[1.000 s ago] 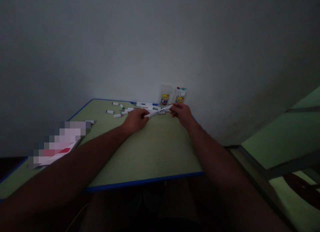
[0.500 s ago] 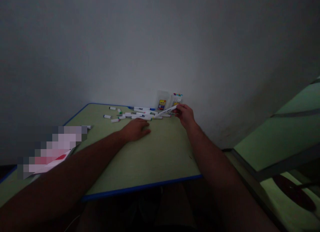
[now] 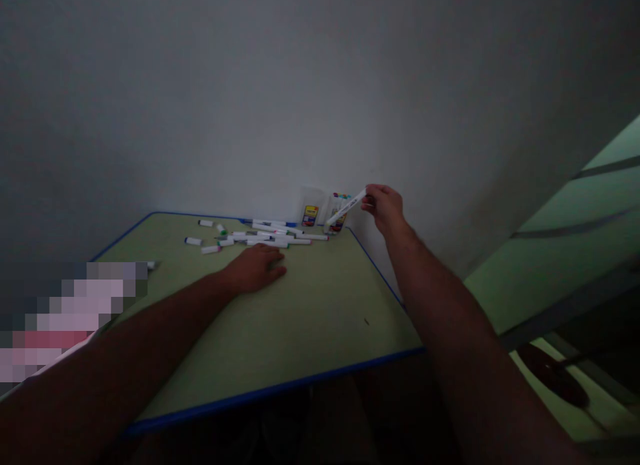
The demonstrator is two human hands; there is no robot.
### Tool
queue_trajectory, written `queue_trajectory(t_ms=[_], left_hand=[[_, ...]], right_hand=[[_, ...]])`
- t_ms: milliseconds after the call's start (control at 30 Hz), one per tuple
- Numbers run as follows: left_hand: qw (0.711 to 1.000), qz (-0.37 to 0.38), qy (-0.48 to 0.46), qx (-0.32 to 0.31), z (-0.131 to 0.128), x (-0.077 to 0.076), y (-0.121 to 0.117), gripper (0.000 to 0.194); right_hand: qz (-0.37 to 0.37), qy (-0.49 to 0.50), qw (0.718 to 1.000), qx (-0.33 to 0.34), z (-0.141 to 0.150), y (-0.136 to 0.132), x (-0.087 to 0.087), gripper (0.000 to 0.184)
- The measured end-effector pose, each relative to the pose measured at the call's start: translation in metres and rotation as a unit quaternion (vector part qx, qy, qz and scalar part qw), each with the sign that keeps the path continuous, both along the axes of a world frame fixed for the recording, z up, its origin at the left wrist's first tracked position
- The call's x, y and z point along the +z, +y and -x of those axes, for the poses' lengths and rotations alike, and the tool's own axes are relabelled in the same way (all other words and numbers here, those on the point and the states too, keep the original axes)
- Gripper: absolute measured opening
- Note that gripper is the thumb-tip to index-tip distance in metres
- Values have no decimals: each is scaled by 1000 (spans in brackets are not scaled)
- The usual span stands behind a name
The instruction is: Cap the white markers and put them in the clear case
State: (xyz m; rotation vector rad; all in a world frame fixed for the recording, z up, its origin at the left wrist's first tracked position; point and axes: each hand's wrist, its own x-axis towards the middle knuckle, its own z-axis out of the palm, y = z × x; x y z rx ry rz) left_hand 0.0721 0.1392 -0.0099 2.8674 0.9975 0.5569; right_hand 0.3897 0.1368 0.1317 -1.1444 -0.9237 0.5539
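Observation:
My right hand (image 3: 384,208) pinches a white marker (image 3: 347,206) by one end. The marker slants down to the left, its low end in front of a clear case holding markers with coloured ends (image 3: 341,197). Palm down on the table, my left hand (image 3: 256,268) lies with its fingers apart and no object visible in it. Just beyond its fingers is a loose pile of white markers (image 3: 295,241). A second clear case (image 3: 311,215) with a yellow and dark label stands left of the filled one; I cannot make out anything inside it.
Several loose caps (image 3: 194,241) lie left of the pile. The pale green table (image 3: 320,318) has a blue edge and meets a grey wall (image 3: 250,105). A pixelated pinkish patch (image 3: 70,311) covers the left side. A dark red round object (image 3: 553,375) is at lower right.
My right hand has lifted the marker up and to the right, away from the pile. My left hand stays resting on the table. The whole view has shifted slightly.

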Motion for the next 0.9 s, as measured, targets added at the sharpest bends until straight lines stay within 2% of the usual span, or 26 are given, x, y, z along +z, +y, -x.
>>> queue_trajectory(t_ms=[233, 433, 600, 900], left_hand=[[1000, -5, -7, -3, 0, -2, 2, 53], [1000, -25, -14, 2, 0, -4, 3, 51], [999, -36, -27, -9, 1, -5, 5, 47], [998, -40, -35, -29, 0, -3, 5, 41]], right_hand=[[-28, -79, 992, -91, -26, 12, 44, 10], [-28, -136, 982, -129, -34, 25, 66, 11], [-17, -156, 977, -147, -36, 34, 72, 9], [-2, -170, 973, -154, -34, 47, 68, 7]])
